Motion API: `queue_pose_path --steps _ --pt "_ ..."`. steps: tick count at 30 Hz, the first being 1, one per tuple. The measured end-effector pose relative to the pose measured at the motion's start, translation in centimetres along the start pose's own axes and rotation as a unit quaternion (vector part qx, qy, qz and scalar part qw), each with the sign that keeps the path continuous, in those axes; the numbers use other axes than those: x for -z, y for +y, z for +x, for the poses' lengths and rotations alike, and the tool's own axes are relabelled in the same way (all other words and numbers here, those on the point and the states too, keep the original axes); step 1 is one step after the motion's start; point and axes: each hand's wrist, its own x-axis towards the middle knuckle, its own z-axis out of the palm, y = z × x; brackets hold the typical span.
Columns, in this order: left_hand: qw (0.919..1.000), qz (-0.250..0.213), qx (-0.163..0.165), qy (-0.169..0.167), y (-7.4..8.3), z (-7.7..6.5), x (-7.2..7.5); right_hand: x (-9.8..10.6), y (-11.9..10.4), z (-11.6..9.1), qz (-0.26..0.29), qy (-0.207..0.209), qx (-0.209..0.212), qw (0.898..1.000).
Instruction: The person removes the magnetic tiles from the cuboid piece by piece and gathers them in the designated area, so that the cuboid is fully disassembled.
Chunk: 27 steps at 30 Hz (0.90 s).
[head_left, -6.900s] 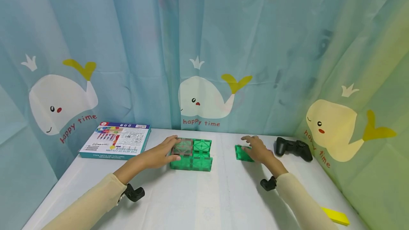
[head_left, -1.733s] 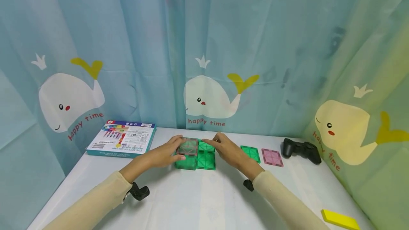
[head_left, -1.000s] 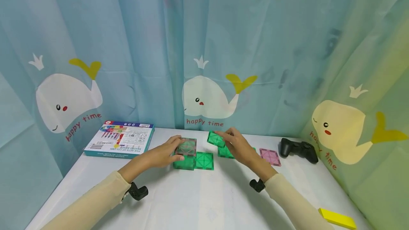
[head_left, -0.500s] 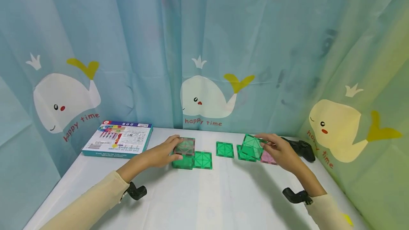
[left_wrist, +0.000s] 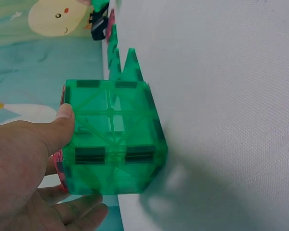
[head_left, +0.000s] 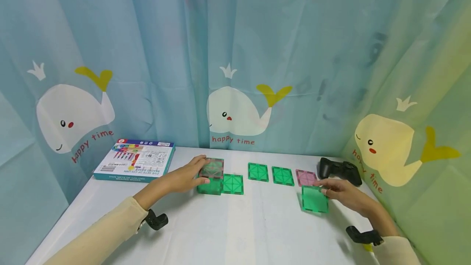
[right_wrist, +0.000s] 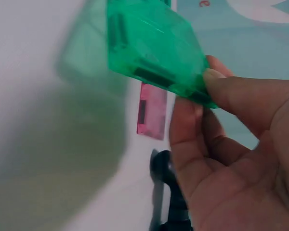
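Note:
My left hand [head_left: 187, 175] holds a small cube of see-through magnetic tiles, with green sides [left_wrist: 111, 115] and a pink tile [head_left: 212, 168] on top. In the left wrist view its thumb lies along a green face and its other fingers reach round the far side. A flat green tile [head_left: 233, 184] lies against the cube's right side. Off to the right, my right hand [head_left: 349, 195] pinches one edge of a green magnetic tile [head_left: 314, 199]. That tile is tilted above the table, and its shadow shows in the right wrist view.
Two green tiles [head_left: 258, 172] [head_left: 283, 176] and a pink tile [head_left: 306, 177] lie in a row behind the held tile. A black game controller [head_left: 339, 171] sits at the back right. On the left is a flat box [head_left: 135, 160]. A whale-print curtain [head_left: 235, 52] hangs behind the table.
My right hand has lifted a green tile from beside the cube and carried it right and nearer to me. Another green tile now lies apart in the row. My left hand stays on the cube.

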Motion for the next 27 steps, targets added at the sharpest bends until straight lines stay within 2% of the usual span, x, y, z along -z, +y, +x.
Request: queue_pose_path --steps 4,10,19,27 --pt "1.0 0.002 0.003 -0.001 -0.1 0.0 0.0 0.0 1.1 0.3 0.007 -0.019 0.009 1.0" --pt "1.0 -0.004 0.0 -0.003 -0.2 0.0 0.0 -0.3 2.2 0.8 -0.022 -0.006 0.026 0.999" --pt "1.0 -0.003 0.002 -0.003 -0.2 0.1 0.1 -1.8 2.1 1.8 -0.095 0.022 -0.03 0.995" --pt "1.0 -0.008 0.001 -0.005 -0.2 0.1 0.1 -2.9 0.5 2.8 -0.154 0.041 -0.063 0.985"
